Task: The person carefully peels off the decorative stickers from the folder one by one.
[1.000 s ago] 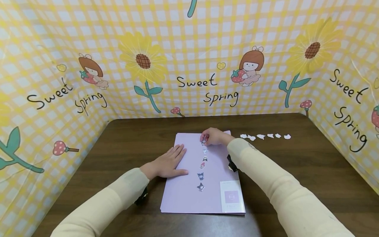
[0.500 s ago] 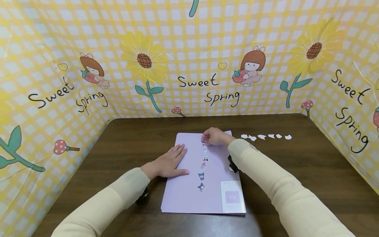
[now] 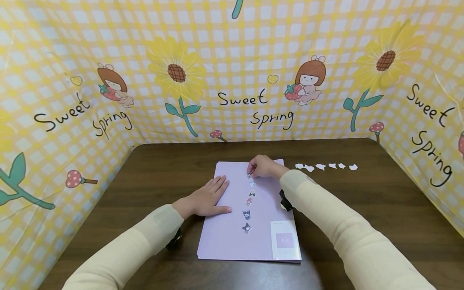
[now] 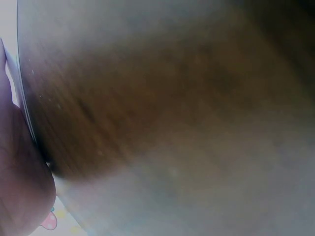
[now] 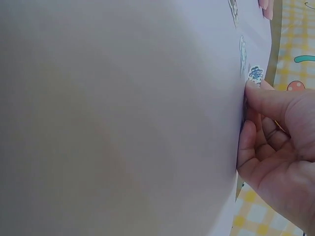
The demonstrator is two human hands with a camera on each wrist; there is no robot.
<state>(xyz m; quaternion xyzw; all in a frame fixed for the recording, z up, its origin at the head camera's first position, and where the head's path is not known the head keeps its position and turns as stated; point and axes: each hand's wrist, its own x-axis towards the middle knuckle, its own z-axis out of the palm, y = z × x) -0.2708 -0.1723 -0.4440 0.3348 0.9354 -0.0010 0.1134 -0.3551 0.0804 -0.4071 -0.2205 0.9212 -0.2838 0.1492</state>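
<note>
A lilac sheet or folder [image 3: 221, 245] lies on the dark wooden table. My left hand [image 3: 206, 199] rests flat on its left edge, fingers spread. Near the top edge, my right hand [image 3: 264, 166] pinches a small cartoon sticker [image 5: 256, 73] between thumb and fingers, close over the lilac surface. Below it, several cartoon stickers run down the sheet in a column, among them a pink-hooded one [image 3: 249, 201] and a dark-eared one [image 3: 247, 228] lowest. The left wrist view is mostly blurred, with part of the hand at its left side.
Several white cut-out pieces [image 3: 320, 166] lie in a row on the table [image 3: 152, 169] right of the sheet. A white label [image 3: 284, 251] with a lilac square sits at the sheet's lower right corner. A yellow checked cloth [image 3: 239, 72] stands behind and at both sides.
Both hands stay in nearly the same places, the right one still pinching the sticker at the top of the column. The head view has shifted very slightly.
</note>
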